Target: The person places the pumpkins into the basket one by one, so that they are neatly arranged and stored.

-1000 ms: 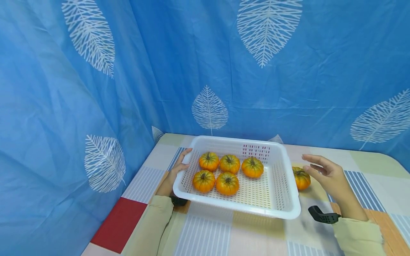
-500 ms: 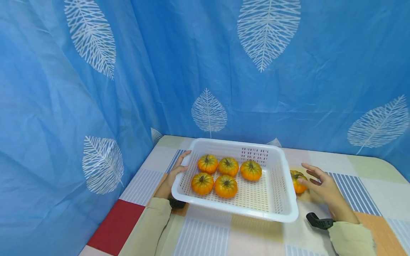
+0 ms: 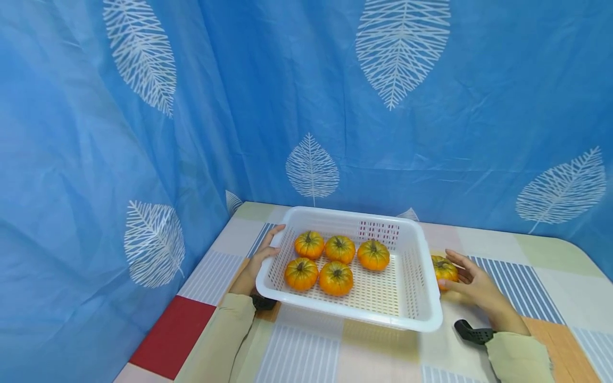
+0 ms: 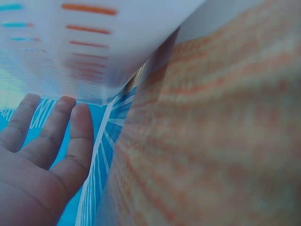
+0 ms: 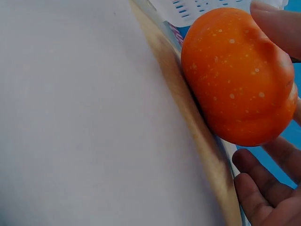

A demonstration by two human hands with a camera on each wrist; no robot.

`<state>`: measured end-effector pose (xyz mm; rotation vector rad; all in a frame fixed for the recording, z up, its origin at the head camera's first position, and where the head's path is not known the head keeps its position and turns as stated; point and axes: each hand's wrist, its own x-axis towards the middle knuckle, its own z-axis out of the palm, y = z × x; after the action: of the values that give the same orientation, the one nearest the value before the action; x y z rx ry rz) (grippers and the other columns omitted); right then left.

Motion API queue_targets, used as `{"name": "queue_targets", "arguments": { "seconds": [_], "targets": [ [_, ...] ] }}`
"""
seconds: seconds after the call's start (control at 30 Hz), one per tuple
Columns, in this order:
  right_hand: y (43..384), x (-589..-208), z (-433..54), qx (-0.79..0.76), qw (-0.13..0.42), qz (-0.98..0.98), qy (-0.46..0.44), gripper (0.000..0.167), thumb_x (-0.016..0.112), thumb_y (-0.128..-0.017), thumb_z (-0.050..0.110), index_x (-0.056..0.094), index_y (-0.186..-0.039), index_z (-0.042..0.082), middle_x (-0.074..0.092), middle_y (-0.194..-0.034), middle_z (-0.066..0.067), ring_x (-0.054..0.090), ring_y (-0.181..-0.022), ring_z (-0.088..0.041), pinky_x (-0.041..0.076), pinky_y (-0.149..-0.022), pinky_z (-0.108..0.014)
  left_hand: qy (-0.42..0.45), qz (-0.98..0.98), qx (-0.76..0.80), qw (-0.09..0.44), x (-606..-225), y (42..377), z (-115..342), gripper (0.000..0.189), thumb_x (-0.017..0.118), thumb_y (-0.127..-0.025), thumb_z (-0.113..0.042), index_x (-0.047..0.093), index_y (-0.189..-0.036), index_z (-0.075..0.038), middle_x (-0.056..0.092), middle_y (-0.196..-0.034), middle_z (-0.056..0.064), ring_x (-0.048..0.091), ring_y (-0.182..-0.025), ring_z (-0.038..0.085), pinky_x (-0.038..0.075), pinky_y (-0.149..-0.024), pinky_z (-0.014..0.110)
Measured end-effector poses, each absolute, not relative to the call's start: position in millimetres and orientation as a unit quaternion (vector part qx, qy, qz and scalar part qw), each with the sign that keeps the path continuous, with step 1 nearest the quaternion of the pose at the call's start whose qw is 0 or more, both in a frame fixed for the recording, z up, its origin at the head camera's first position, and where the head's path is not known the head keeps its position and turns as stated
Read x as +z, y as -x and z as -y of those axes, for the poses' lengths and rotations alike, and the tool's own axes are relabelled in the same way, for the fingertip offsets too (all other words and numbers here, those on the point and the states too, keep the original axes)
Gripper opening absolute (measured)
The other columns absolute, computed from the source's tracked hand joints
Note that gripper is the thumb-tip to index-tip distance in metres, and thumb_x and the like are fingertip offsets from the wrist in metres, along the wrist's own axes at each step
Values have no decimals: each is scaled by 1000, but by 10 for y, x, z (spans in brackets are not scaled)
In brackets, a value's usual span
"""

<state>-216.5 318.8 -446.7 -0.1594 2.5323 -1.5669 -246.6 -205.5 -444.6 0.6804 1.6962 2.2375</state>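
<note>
Several small orange pumpkins sit in a white plastic basket, its walls and floor pierced with holes. At the basket's left end is my left hand, thumb and index finger at the rim. In the left wrist view its other fingers reach nearly straight up to the slotted wall. Just outside the basket's right end, one more pumpkin rests on the table. My right hand curves round it, the thumb overlapping its near side and the index finger on the far side. Two lower fingertips lie close beneath it in the right wrist view.
A checked and striped cloth covers the table. Behind and to the left hangs a blue curtain with white leaf prints, close to the table's far edge. A black wrist device is strapped at the right wrist.
My right hand has moved left and down, from above and beside the outside pumpkin to around it. The left hand stays at the basket's left end. The whole view shifted slightly.
</note>
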Motion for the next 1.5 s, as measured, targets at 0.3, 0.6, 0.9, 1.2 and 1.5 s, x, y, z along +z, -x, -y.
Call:
{"name": "queue_targets", "arguments": {
  "seconds": [0.3, 0.6, 0.9, 1.2, 1.5],
  "targets": [
    [2133, -4558, -3213, -532, 88, -840, 57, 87, 76, -101, 14, 23, -167, -7, 27, -167, -40, 49, -127, -2, 41, -90, -7, -220, -590, 766, 127, -4455, 2427, 2058, 63, 30, -99, -7, 30, -156, -35, -5, -174, 34, 11, -153, 54, 13, -124, 73],
    [2178, -4512, -3209, -527, 106, -842, 44, 90, 76, -102, 22, 21, -168, -6, 25, -169, -38, 33, -147, -54, 39, -87, -6, -191, -581, 782, 122, -4438, 2448, 2042, 62, 30, -98, -6, 28, -157, -27, -4, -175, 31, 8, -155, 54, 8, -125, 73],
    [2167, -4470, -3190, -522, 112, -845, 37, 94, 78, -102, 25, 19, -169, -4, 23, -171, -37, 30, -150, -57, 43, -95, -11, -197, -592, 772, 124, -4426, 2440, 2052, 63, 31, -100, -8, 27, -158, -29, -3, -174, 33, 14, -152, 49, 13, -126, 68],
    [2181, -4443, -3207, -513, 105, -852, 11, 92, 72, -105, 32, 16, -171, 1, 29, -168, -35, 47, -136, -38, 43, -89, -17, -217, -574, 781, 119, -4417, 2478, 2025, 64, 28, -99, -6, 27, -159, -28, -10, -175, 31, 1, -157, 55, 4, -125, 73],
    [2212, -4375, -3218, -542, 95, -835, -21, 96, 71, -106, 35, 8, -173, 8, 4, -176, -33, 24, -150, -57, 29, -118, -74, -202, -583, 778, 119, -4426, 2490, 2021, 64, 29, -97, -6, 19, -160, -16, -7, -175, 31, 5, -156, 54, 5, -125, 73]
  ]
}}
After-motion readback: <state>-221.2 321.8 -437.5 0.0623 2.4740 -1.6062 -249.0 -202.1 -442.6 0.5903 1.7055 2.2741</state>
